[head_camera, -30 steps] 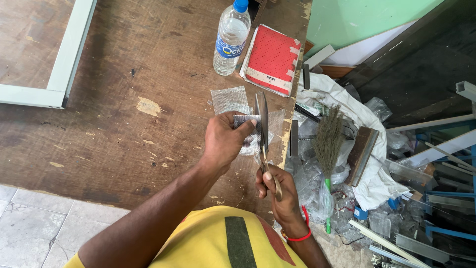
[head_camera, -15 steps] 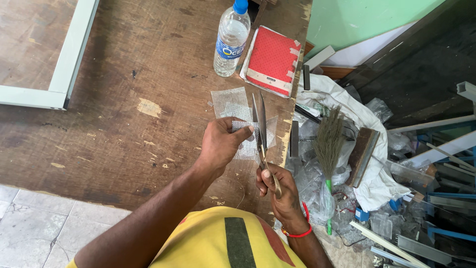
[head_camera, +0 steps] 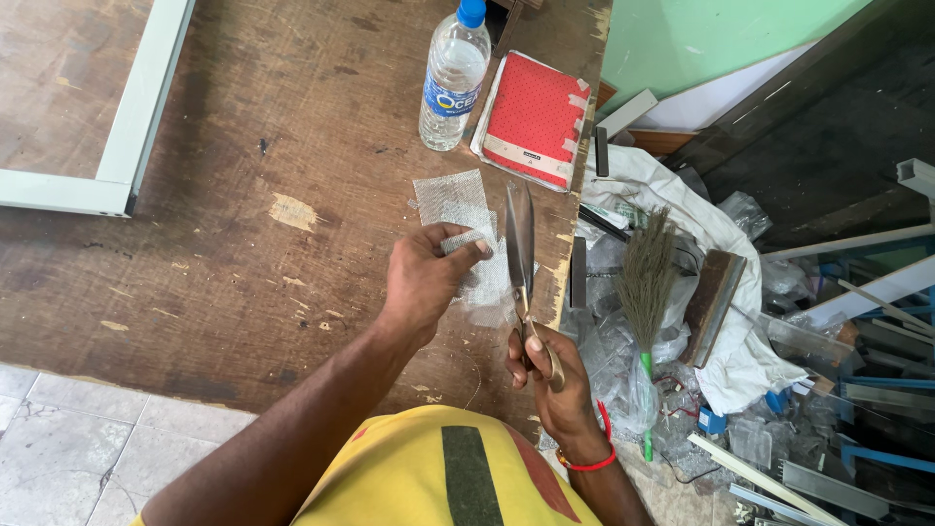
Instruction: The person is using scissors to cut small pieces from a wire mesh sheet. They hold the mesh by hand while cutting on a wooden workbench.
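Head view looks down on a mesh piece (head_camera: 484,278) lying near the right edge of a worn wooden table (head_camera: 243,146), pinched at its upper part by the left hand (head_camera: 426,276), whose fingers are closed on it. Just beside it, the right hand (head_camera: 548,375) grips the handles of scissors (head_camera: 521,244); their blades are nearly together and point straight away from the person, long axis running with the table's right edge, over the mesh's right side. A second mesh scrap (head_camera: 450,194) lies just beyond the left hand. Farther off stand a water bottle (head_camera: 453,73) and, beside it, a red-covered box (head_camera: 538,119), both well apart from the blades. A pale frame (head_camera: 127,127) crosses the table's far left, leaving broad bare wood between it and the hands. Right of the edge, the floor is crowded: a small broom (head_camera: 645,282), white cloth (head_camera: 721,292), plastic bags and metal strips (head_camera: 828,487).
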